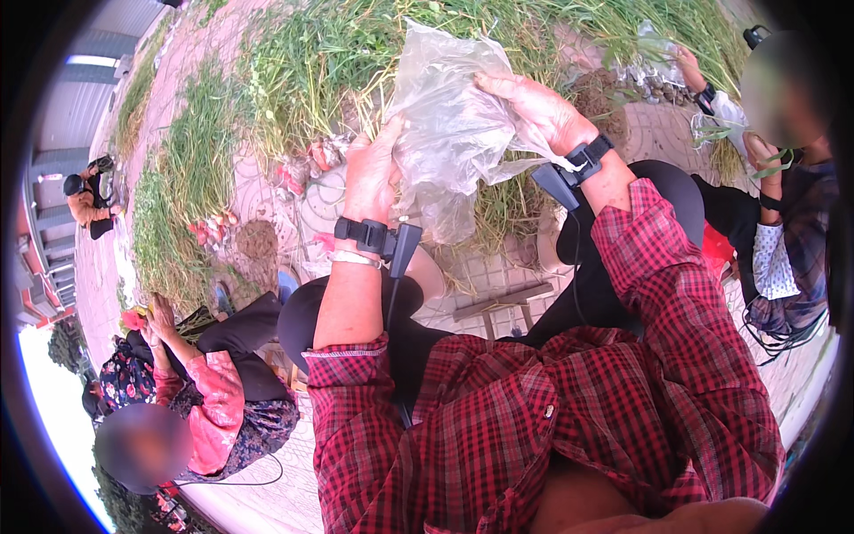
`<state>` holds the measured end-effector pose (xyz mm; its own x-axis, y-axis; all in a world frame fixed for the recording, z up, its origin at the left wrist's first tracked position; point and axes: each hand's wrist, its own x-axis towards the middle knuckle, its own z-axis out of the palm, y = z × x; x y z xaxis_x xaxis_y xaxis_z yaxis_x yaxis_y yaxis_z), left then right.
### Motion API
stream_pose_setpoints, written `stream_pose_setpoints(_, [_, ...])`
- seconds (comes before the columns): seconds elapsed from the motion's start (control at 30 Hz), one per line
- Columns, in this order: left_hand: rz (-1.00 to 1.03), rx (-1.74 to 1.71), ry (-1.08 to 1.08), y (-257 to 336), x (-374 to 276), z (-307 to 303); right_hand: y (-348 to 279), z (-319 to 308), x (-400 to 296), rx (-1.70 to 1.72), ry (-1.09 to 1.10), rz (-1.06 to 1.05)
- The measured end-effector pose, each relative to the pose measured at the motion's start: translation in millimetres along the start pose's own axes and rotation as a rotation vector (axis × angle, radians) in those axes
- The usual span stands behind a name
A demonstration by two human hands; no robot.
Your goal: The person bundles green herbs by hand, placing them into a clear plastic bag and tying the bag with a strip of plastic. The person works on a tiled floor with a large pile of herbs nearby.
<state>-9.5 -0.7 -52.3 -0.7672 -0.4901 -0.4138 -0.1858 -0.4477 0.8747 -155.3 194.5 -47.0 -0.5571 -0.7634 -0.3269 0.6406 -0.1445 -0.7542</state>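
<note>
A crumpled, clear plastic bag (454,127) is spread between my two hands above the ground. My left hand (372,170) grips the bag's left side near the thumb. On its far right side, my right hand (544,110) holds the film, with a twisted strip trailing down by the wrist. Behind the bag lie long green grassy plants (313,73). Some of their root ends are wrapped in red and clear plastic bags (310,163), just left of my left hand. Whatever sits directly beneath the bag is hidden.
A small wooden stool (504,304) stands between my legs. One person (213,380) sits at the left with hands on plants; another (794,200) works at the right beside bagged clumps (657,83). Soil piles (257,239) lie on the paving, and someone crouches (93,200) farther left.
</note>
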Motion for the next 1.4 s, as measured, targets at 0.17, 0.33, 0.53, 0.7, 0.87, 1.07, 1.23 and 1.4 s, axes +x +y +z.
stream_pose_setpoints(0.17, [0.016,0.082,0.073,8.8,-8.5,7.0,-5.9,13.6,-8.3,-0.052,0.064,-0.043])
stream_pose_setpoints(0.33, [0.066,0.0,0.054,8.1,-8.4,8.9,-9.7,24.7,-13.5,0.014,0.061,0.049])
stream_pose_setpoints(0.53, [0.06,-0.079,-0.1,13.1,-7.5,2.2,3.3,-0.2,-2.7,-0.214,0.033,0.06])
stream_pose_setpoints(0.7, [0.011,-0.039,0.025,4.2,6.0,-10.3,2.6,1.9,-3.2,-0.078,-0.015,0.079])
stream_pose_setpoints(0.87, [0.001,0.047,0.111,11.8,-0.4,-2.4,2.4,-11.0,4.2,0.03,0.203,0.017])
stream_pose_setpoints(1.07, [-0.111,0.035,0.051,4.9,7.6,-7.9,11.1,-6.8,10.8,-0.036,0.374,-0.152])
stream_pose_setpoints(1.23, [-0.279,-0.258,-0.338,9.1,-0.9,12.9,6.5,9.9,4.1,-0.312,0.251,-0.182])
stream_pose_setpoints(1.4, [-0.301,-0.292,-0.445,7.8,-15.7,28.8,3.6,30.2,-8.4,-0.12,-0.065,0.011])
